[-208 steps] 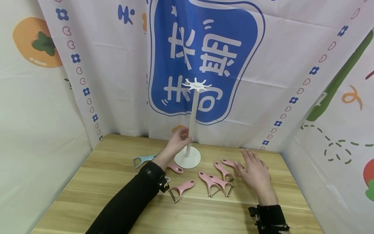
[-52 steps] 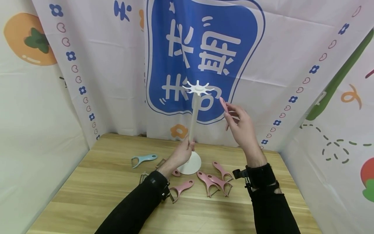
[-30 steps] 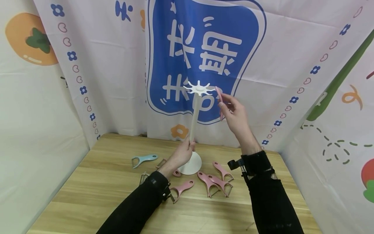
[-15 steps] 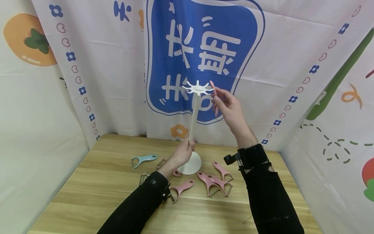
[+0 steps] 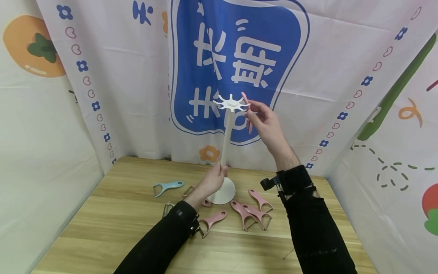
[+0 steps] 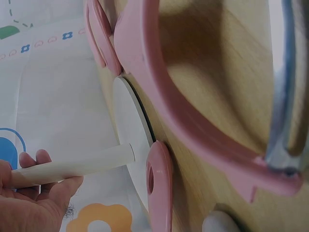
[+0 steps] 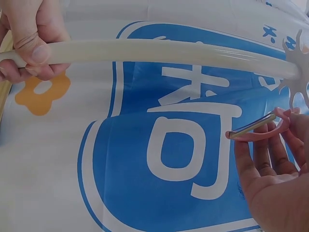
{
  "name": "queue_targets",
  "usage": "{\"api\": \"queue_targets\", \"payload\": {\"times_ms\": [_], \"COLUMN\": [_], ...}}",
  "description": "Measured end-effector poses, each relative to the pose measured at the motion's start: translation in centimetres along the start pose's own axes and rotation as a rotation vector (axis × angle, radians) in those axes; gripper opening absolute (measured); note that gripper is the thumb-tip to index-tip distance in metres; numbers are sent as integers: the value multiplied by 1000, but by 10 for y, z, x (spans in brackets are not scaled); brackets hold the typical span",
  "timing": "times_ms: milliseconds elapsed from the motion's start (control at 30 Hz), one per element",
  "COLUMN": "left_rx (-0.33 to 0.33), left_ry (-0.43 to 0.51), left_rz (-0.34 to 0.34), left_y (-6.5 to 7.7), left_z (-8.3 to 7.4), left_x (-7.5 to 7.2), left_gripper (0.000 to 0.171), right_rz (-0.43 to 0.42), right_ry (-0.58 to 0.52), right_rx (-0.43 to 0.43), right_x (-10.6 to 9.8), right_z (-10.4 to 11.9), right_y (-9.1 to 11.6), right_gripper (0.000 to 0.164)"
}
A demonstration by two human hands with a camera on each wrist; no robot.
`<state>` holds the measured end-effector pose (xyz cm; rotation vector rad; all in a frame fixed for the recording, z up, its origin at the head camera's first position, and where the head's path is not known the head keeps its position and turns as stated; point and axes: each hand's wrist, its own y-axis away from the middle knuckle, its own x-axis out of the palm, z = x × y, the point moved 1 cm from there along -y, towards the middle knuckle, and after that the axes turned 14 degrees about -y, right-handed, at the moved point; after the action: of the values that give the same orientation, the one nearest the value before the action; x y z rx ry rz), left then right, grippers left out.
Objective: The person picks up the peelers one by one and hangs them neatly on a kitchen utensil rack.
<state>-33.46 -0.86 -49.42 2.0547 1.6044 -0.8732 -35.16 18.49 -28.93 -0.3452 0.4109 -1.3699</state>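
Note:
My left hand [image 5: 213,179] grips the white pole [image 5: 227,137] of an upright stand, low down near its round base [image 5: 222,193]. At the top of the pole is a ring of curved white hooks [image 5: 231,103]. My right hand [image 5: 270,125] pinches a pink peeler [image 5: 244,97] at the right side of these hooks. Its handle end points up and overlaps a hook tip in the head view. In the right wrist view the peeler's metal blade [image 7: 253,124] faces the pole, below the hooks. Every hook shown is bare.
Several pink peelers [image 5: 213,218] lie around the base on the wooden table [image 5: 102,228], two of them overlapping [image 5: 258,215]. A blue peeler [image 5: 171,185] lies at the left. My left forearm partly hides other peelers. A printed cloth [image 5: 143,114] hangs behind the table.
My right hand has picked up the pink peeler from the table's right side, raised it, and moved it left to the hooks. The left hand has closed around the pole and stays there.

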Motion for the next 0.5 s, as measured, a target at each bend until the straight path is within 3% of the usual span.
{"api": "queue_targets", "payload": {"times_ms": [500], "left_rx": [-6], "left_ry": [23], "left_rz": [12], "left_y": [2], "left_z": [0], "left_x": [-1], "left_gripper": [37], "right_rz": [35], "right_ry": [-38], "right_rx": [-3], "right_x": [5], "right_z": [-4], "right_y": [1], "right_gripper": [42]}}
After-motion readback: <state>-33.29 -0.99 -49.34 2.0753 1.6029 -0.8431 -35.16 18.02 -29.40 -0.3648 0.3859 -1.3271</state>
